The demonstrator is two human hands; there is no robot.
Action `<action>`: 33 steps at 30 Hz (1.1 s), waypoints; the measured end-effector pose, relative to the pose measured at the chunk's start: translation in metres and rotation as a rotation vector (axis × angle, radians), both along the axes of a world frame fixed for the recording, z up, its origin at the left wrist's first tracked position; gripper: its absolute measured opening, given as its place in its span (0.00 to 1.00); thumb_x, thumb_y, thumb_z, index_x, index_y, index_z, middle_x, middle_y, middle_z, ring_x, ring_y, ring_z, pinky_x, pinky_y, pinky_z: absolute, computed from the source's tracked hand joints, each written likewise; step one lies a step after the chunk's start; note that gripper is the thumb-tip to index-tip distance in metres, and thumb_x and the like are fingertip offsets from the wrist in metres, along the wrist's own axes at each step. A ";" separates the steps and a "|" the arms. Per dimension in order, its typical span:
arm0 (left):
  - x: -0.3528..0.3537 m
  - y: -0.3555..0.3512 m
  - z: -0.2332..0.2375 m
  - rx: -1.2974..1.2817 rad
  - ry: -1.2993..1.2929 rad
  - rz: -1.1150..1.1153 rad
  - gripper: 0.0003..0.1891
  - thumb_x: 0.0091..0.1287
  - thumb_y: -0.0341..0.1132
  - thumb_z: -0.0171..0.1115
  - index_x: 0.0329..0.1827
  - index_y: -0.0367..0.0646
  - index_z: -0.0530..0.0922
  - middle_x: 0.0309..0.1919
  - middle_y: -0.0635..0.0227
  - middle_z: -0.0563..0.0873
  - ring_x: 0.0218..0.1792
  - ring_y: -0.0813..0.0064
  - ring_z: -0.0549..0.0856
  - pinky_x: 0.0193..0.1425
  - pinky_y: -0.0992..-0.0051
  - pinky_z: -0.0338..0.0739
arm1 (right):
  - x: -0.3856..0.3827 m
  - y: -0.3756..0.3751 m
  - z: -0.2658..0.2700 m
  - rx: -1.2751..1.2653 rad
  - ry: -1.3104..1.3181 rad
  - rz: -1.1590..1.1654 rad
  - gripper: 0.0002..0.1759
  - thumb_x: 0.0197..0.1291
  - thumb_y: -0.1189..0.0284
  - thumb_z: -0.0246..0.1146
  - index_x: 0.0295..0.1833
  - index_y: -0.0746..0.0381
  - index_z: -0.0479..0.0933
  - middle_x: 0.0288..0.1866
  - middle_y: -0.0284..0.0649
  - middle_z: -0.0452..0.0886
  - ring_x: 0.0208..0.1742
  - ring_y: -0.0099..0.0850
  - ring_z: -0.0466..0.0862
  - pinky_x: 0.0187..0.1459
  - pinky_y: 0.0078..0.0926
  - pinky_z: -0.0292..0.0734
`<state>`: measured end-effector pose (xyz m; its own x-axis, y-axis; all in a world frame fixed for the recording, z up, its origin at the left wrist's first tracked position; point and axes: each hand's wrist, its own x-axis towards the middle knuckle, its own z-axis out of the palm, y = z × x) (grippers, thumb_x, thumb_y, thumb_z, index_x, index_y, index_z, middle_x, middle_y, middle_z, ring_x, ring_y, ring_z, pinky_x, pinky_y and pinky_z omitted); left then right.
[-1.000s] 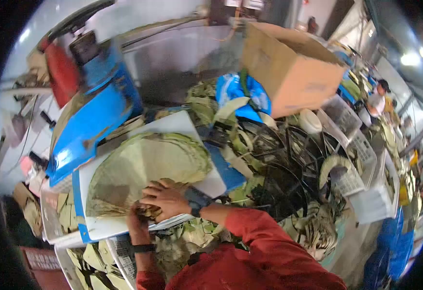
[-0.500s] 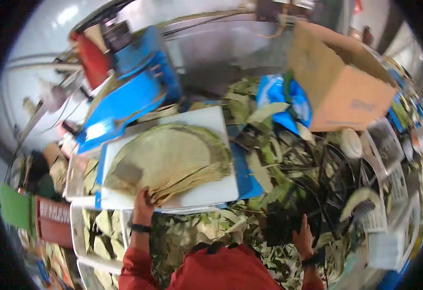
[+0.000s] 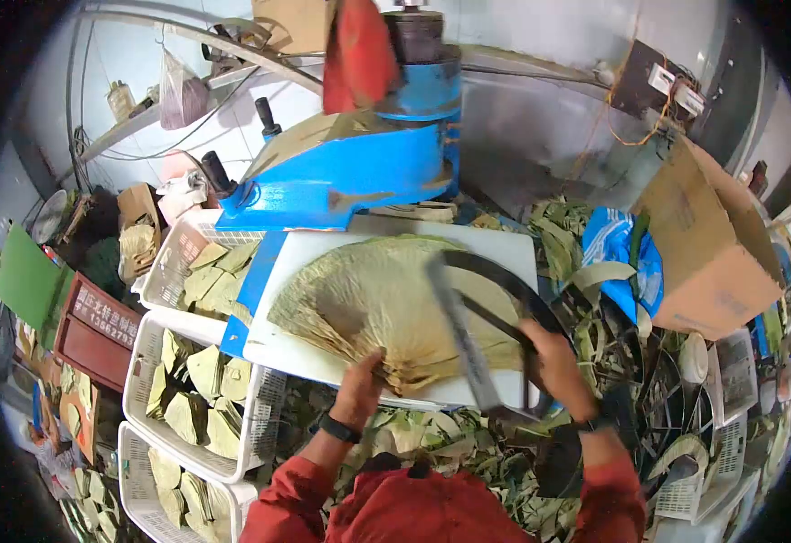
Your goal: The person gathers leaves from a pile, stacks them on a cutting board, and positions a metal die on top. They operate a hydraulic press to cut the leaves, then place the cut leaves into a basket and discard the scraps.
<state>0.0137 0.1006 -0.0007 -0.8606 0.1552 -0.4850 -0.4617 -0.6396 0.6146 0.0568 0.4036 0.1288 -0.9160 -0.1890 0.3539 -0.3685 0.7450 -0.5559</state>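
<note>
A fanned stack of large dried green leaves (image 3: pixel 350 290) lies on a white board (image 3: pixel 282 339). My left hand (image 3: pixel 359 387) pinches the gathered near edge of the stack. In my right hand (image 3: pixel 558 371) is a curved metal frame (image 3: pixel 544 317) with a straight bar, held over the right part of the leaves. The bar is blurred by motion. Behind the board stands a blue press machine (image 3: pixel 350 176), its arm beyond the stack.
White baskets (image 3: pixel 264 407) with cut leaf pieces stand at the left. A cardboard box (image 3: pixel 716 271) and a blue plastic bag (image 3: pixel 608 235) are at the right. Leaf scraps (image 3: pixel 431 430) cover the area below the board. A red sign (image 3: pixel 97 317) is far left.
The view has turned left, so the board and machine appear further right. My right hand has come up over the leaves, now with the curved metal frame in it. My left hand stays on the stack.
</note>
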 end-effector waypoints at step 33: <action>0.058 0.035 -0.018 -1.550 0.837 0.070 0.44 0.64 0.56 0.57 0.73 0.36 0.48 0.70 0.34 0.47 0.68 0.31 0.51 0.69 0.42 0.42 | -0.136 -0.115 -0.069 0.557 -0.038 0.254 0.20 0.50 0.84 0.55 0.51 0.60 0.66 0.31 0.51 0.78 0.33 0.52 0.80 0.32 0.50 0.71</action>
<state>0.0719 0.1358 -0.0191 -0.9172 -0.0231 0.3978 0.2668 0.7060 0.6561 -0.0792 0.2889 0.0601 -0.8280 -0.5505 0.1068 -0.5604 0.8189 -0.1242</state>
